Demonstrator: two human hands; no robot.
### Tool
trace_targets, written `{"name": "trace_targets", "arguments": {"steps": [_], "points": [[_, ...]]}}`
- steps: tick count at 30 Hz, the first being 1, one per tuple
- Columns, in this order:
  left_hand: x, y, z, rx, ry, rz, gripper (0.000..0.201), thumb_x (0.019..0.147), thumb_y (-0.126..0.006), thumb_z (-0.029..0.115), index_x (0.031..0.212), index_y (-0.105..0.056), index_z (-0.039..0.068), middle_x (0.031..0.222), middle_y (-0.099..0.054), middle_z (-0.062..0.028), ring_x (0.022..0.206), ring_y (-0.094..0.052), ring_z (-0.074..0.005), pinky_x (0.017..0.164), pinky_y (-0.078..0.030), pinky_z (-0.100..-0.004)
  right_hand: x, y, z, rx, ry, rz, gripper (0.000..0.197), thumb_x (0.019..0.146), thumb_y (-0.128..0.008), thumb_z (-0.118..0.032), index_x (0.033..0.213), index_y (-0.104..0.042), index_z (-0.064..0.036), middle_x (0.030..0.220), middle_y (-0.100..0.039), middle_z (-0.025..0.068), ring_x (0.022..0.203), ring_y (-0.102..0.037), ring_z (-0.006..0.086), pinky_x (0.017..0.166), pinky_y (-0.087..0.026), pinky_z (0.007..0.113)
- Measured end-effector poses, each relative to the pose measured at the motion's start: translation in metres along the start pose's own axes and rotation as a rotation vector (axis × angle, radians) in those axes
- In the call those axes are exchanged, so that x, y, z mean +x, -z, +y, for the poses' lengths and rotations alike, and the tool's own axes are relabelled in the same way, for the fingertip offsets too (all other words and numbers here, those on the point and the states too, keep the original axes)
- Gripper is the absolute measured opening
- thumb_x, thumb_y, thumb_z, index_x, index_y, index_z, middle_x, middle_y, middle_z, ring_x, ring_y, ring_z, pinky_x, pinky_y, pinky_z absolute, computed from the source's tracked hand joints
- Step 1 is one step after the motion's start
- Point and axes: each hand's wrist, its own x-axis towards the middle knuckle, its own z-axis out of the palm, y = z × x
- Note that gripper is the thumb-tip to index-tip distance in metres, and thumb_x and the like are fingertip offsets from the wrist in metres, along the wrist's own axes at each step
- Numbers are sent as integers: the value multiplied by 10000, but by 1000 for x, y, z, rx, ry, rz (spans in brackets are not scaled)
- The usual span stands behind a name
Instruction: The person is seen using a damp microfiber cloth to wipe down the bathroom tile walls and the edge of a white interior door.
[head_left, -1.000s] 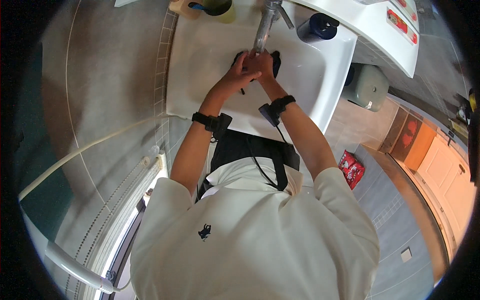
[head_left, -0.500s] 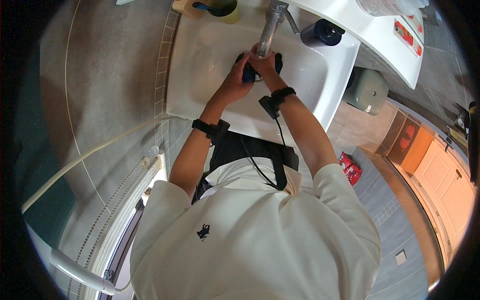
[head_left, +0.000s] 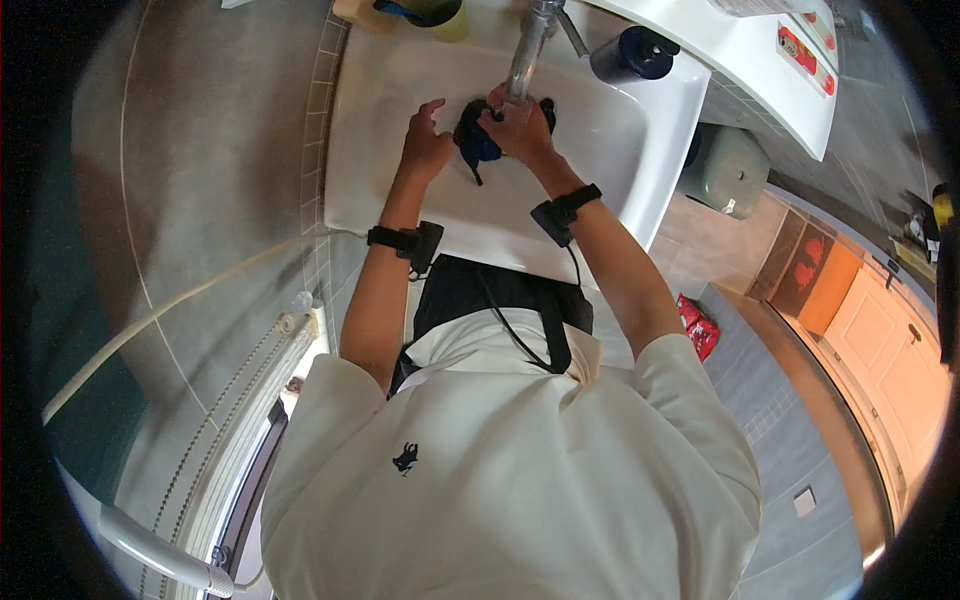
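Note:
A dark blue and black wet cloth (head_left: 478, 142) hangs bunched in the white washbasin (head_left: 590, 150), below the metal tap (head_left: 527, 62). My right hand (head_left: 524, 132) grips the cloth right under the spout, its fingers partly hidden by the tap and the water. One thin end of the cloth dangles toward me. To the left of the cloth, my left hand (head_left: 427, 146) is apart from it, with thumb and fingers spread and nothing between them. Black straps with small boxes sit on both wrists.
A dark blue bottle (head_left: 634, 55) stands on the basin's right rim beside the tap lever (head_left: 573, 35). A yellowish cup (head_left: 442, 20) with a blue-handled item is at the back left. A white shelf (head_left: 760, 70) juts out at the right, above a grey-green bin (head_left: 730, 172).
My left hand has let go of the cloth and moved left, its fingers opening. The right hand still holds the cloth under the tap. The view has shifted slightly.

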Motion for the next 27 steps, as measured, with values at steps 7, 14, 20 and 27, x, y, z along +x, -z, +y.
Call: {"name": "trace_targets", "arguments": {"steps": [7, 14, 20, 27], "points": [[-7, 1, 26, -550, 102, -160, 469, 850, -505, 330, 1248, -457, 86, 1237, -485, -102, 1149, -460, -236, 970, -356, -373, -20, 32, -19, -693, 588, -63, 451, 758, -587, -248, 1178, -506, -105, 1245, -489, 92, 1073, -520, 215, 980, -326, 439], [2, -11, 17, -1239, 161, -439, 524, 893, -444, 428, 1255, -440, 49, 1205, -507, -102, 1075, -493, -229, 951, -373, -386, -32, 45, -28, -709, 609, -43, 505, 763, -590, -233, 1243, -471, -128, 1372, -364, 51, 1189, -432, 201, 1025, -270, 456], [-38, -2, 65, -1286, 194, -557, 541, 914, -387, 421, 1282, -407, 25, 1180, -534, -105, 1049, -501, -225, 956, -356, -388, -66, 60, -52, -424, 564, -155, 603, 688, -647, -153, 1259, -452, -149, 1336, -407, 51, 1216, -411, 212, 1018, -285, 460], [-115, 37, 147, -1620, 355, -725, 610, 927, -290, 441, 1355, -260, 7, 1371, -283, -244, 1281, -283, -335, 1050, -218, -439, -119, 117, -123, -424, 513, -32, 729, 614, -698, -147, 1282, -434, -270, 1382, -351, 19, 1258, -357, 208, 1047, -225, 476]]}}
